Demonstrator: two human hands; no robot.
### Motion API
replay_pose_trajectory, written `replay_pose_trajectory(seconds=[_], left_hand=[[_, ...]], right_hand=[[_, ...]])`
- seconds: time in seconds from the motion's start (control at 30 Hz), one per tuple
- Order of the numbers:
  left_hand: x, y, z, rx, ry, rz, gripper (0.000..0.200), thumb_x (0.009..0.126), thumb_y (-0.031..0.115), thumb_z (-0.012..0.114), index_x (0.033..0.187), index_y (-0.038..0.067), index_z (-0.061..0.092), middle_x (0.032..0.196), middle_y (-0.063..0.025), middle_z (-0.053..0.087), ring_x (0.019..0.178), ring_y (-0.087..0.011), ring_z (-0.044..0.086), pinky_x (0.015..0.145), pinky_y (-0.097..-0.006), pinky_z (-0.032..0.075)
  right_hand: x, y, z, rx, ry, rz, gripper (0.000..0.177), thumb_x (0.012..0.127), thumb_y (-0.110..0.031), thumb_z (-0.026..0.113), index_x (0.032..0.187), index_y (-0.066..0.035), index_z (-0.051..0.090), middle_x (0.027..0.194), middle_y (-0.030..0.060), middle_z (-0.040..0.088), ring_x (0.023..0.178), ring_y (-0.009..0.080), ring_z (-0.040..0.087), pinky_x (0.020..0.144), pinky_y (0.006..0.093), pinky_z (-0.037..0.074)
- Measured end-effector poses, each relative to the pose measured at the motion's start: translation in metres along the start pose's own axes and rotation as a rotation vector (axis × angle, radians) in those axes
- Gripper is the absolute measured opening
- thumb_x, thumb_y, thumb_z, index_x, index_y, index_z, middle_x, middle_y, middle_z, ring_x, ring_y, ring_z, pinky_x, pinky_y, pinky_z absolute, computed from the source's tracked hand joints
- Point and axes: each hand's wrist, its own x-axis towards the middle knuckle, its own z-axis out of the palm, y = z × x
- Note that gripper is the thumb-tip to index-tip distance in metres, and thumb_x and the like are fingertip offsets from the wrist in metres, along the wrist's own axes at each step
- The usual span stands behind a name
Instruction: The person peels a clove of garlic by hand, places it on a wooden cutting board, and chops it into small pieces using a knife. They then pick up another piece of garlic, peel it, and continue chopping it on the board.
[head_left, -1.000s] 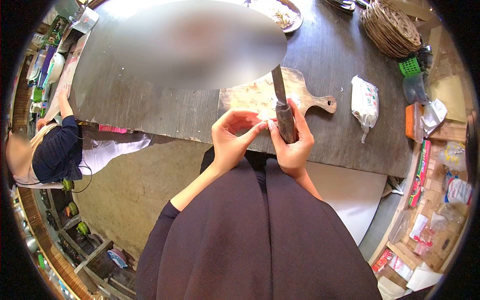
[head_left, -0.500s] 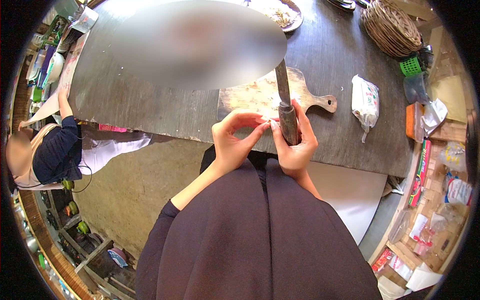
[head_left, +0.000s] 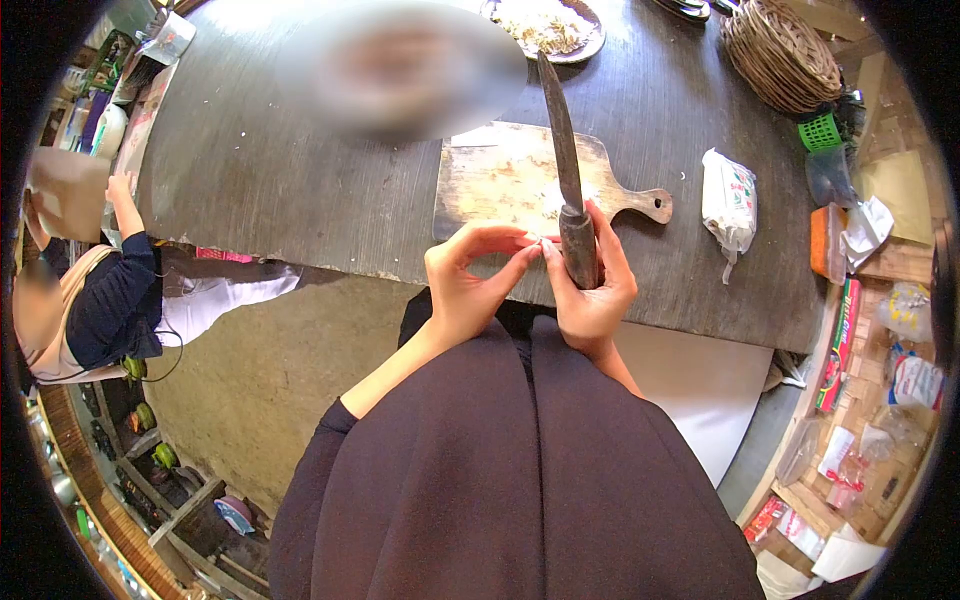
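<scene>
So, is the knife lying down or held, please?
Held: the right hand grips the knife by its handle, blade pointing away above the cutting board.

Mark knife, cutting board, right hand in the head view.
knife [head_left: 563,150], head view, mid blade.
cutting board [head_left: 490,185], head view, bare wood left of blade.
right hand [head_left: 592,292], head view, middle, below the handle.

A dark, plum-black garment [head_left: 520,480] is worn, parted by a central fold. The left arm is covered by a matching sleeve [head_left: 328,455] ending partway along the forearm. The left hand [head_left: 462,285] and right hand [head_left: 592,295] are left bare
</scene>
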Motion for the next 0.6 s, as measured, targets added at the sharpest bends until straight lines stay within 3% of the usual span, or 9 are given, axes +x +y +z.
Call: replay_pose_trajectory(seconds=[0.6], left_hand=[[-0.0021,-0.0038,-0.0030,-0.024,0.000,-0.015,0.018,0.091,-0.003,0.074,0.108,-0.004,0.071,0.101,-0.0120,0.078,0.094,-0.0153,0.075,0.086,-0.0280,0.058]], right_hand=[[-0.0017,0.0067,-0.0003,0.050,0.011,0.042,0.061,0.085,0.011,0.075,0.142,0.004,0.056,0.119,0.0132,0.073,0.103,0.0173,0.073,0.093,0.0309,0.056]])
